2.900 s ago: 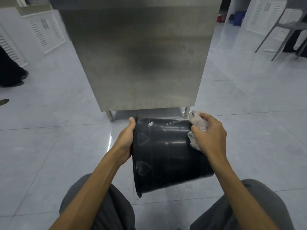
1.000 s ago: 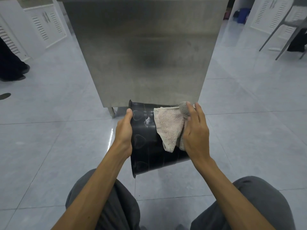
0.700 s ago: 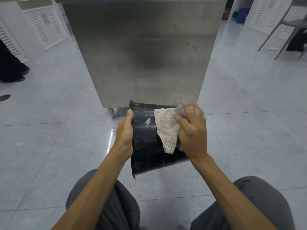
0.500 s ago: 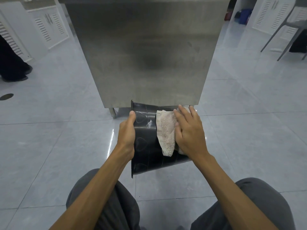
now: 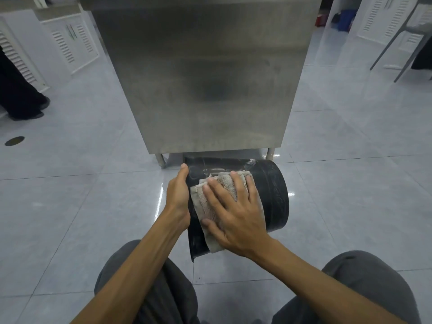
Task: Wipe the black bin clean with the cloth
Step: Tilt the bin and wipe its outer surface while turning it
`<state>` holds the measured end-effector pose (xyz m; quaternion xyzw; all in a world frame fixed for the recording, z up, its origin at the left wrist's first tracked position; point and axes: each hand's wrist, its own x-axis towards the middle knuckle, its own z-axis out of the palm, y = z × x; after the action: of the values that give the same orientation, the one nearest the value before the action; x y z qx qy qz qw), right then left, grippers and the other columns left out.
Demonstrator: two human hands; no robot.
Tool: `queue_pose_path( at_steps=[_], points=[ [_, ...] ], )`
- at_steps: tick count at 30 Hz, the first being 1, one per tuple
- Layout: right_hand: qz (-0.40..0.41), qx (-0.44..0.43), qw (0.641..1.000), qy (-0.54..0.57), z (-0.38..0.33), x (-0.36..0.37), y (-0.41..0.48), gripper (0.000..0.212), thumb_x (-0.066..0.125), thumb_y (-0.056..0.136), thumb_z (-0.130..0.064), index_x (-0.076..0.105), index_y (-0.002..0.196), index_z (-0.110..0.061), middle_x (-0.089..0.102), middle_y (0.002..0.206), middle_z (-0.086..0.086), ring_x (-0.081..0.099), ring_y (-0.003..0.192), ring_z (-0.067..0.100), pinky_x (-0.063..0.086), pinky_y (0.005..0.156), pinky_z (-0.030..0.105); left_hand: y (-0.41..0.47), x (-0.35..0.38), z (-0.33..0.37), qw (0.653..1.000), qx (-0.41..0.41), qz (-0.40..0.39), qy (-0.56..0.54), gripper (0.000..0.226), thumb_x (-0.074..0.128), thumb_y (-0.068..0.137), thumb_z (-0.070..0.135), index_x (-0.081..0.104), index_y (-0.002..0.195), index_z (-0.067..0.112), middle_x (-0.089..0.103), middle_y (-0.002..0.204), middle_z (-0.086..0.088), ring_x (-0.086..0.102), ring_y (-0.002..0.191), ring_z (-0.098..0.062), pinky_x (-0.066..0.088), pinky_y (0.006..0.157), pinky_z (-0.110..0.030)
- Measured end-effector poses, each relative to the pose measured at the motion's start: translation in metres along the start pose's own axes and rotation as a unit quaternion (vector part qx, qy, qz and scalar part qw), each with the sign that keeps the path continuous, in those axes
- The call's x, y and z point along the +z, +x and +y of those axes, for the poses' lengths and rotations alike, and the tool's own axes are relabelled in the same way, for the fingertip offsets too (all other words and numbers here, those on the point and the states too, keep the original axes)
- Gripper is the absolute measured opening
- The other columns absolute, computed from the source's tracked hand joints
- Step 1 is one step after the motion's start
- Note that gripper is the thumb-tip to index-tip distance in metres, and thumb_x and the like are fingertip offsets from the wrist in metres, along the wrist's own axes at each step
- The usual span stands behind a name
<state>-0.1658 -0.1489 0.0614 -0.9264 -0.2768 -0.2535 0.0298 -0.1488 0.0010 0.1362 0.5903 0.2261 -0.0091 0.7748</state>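
Wiping of the outer wall of the black bin [image 5: 271,195], seen from the head camera. The bin is held on its side over the tiled floor [image 5: 81,195], just in front of the steel cabinet [image 5: 210,78]. Its open rim is at the left hand [image 5: 177,197] and its closed base lies beyond the little-finger side of the right hand [image 5: 236,218]. Whether the bin rests on the floor cannot be told.

The rim is gripped by the left hand. The thumb is laid over the edge, and the fingers are hidden, presumably curled inside. The right hand is spread flat with its fingers straight and apart, and nothing is clasped by it. The folded cloth [image 5: 201,204] is pressed against the curved wall under its palm. Cloth shows between the fingers and in the gap toward the left hand.

Three hazards are judged likely:
- **Cloth slipping:** the cloth is only pressed, not pinched, so it may bunch or slide out from under the palm. On a stroke toward the left hand it may be carried over the rim.
- **Bin turning:** the wall is round and glossy, so the bin may turn under pressure if the rim grip is slackened.
- **Missed areas:** pale streaks beyond the fingertips, and the band at the base end, may be left unwiped unless the bin is rotated.
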Motion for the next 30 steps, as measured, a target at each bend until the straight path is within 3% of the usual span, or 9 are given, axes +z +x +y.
queue_pose_path(
  at_steps=[2,5,9,11,13,18,23,27,30],
  points=[
    [-0.003,0.006,1.0,-0.009,0.004,0.0,0.003,0.077,0.035,0.1,-0.067,0.037,0.157,-0.017,0.035,0.164,0.011,0.03,0.149,0.046,0.021,0.117,0.068,0.0,0.001,-0.001,1.0,0.004,-0.009,0.011,0.054,0.039,0.107,0.045,0.075,0.084,0.013,0.079,0.076,-0.007,0.075,0.071,-0.023,0.059,0.076,-0.04],
    [-0.008,0.101,0.995,0.007,0.017,-0.006,0.02,0.071,0.025,0.103,-0.065,0.04,0.155,-0.02,0.041,0.16,0.011,0.034,0.147,0.042,0.025,0.117,0.063,-0.004,0.006,0.0,0.996,0.054,-0.018,0.069,0.056,0.034,0.108,0.046,0.074,0.091,0.011,0.077,0.078,-0.006,0.073,0.075,-0.024,0.058,0.072,-0.038],
    [-0.043,0.26,0.962,0.07,0.077,-0.013,0.053,0.058,0.022,0.101,-0.061,0.061,0.135,-0.033,0.063,0.138,-0.003,0.052,0.128,0.031,0.041,0.106,0.051,-0.007,0.008,-0.005,0.984,0.126,-0.059,0.111,0.049,0.032,0.109,0.041,0.073,0.095,0.019,0.079,0.083,0.006,0.075,0.079,-0.008,0.057,0.067,-0.019],
    [-0.093,0.315,0.937,0.122,0.113,-0.019,0.062,0.06,0.023,0.099,-0.064,0.072,0.115,-0.033,0.072,0.114,-0.001,0.06,0.113,0.032,0.045,0.087,0.042,-0.009,0.007,-0.009,0.98,0.135,-0.078,0.126,0.046,0.032,0.109,0.041,0.071,0.094,0.025,0.079,0.086,0.009,0.074,0.088,-0.008,0.058,0.079,-0.022],
    [-0.146,0.334,0.918,0.156,0.129,-0.026,0.065,0.059,0.024,0.1,-0.066,0.073,0.116,-0.035,0.072,0.113,0.002,0.059,0.114,0.034,0.045,0.084,0.042,-0.009,0.008,-0.01,0.977,0.14,-0.087,0.133,0.047,0.032,0.109,0.042,0.073,0.096,0.023,0.079,0.093,0.004,0.073,0.095,-0.014,0.056,0.091,-0.033],
    [-0.092,0.224,0.964,0.114,0.09,-0.036,0.063,0.05,0.027,0.102,-0.056,0.048,0.145,-0.042,0.057,0.143,-0.006,0.048,0.127,0.03,0.036,0.106,0.051,-0.006,0.001,-0.003,0.981,0.147,-0.069,0.108,0.047,0.035,0.108,0.041,0.074,0.096,0.018,0.08,0.09,-0.001,0.075,0.093,-0.021,0.058,0.091,-0.043],
    [-0.069,0.073,0.995,0.007,0.006,-0.037,0.035,0.066,0.028,0.102,-0.056,0.027,0.161,-0.025,0.031,0.166,0.009,0.025,0.151,0.043,0.015,0.118,0.067,-0.002,0.008,-0.001,0.989,0.131,-0.032,0.065,0.049,0.037,0.11,0.035,0.075,0.088,0.013,0.079,0.076,0.001,0.075,0.072,-0.009,0.059,0.065,-0.026],
    [-0.034,0.019,0.999,-0.026,-0.01,-0.025,0.022,0.065,0.035,0.104,-0.055,0.032,0.16,-0.022,0.033,0.165,0.012,0.027,0.151,0.046,0.018,0.117,0.07,0.0,0.004,0.002,0.992,0.111,-0.042,0.038,0.053,0.033,0.109,0.041,0.077,0.096,0.014,0.081,0.095,-0.008,0.077,0.093,-0.02,0.059,0.08,-0.034],
    [-0.008,0.058,0.998,-0.024,0.0,-0.033,0.041,0.062,0.031,0.105,-0.055,0.037,0.158,-0.022,0.041,0.16,0.01,0.037,0.145,0.043,0.023,0.116,0.066,-0.002,0.007,0.003,0.99,0.128,-0.047,0.039,0.049,0.034,0.11,0.036,0.075,0.092,0.015,0.08,0.081,0.003,0.076,0.078,-0.007,0.059,0.066,-0.022]
  ],
)
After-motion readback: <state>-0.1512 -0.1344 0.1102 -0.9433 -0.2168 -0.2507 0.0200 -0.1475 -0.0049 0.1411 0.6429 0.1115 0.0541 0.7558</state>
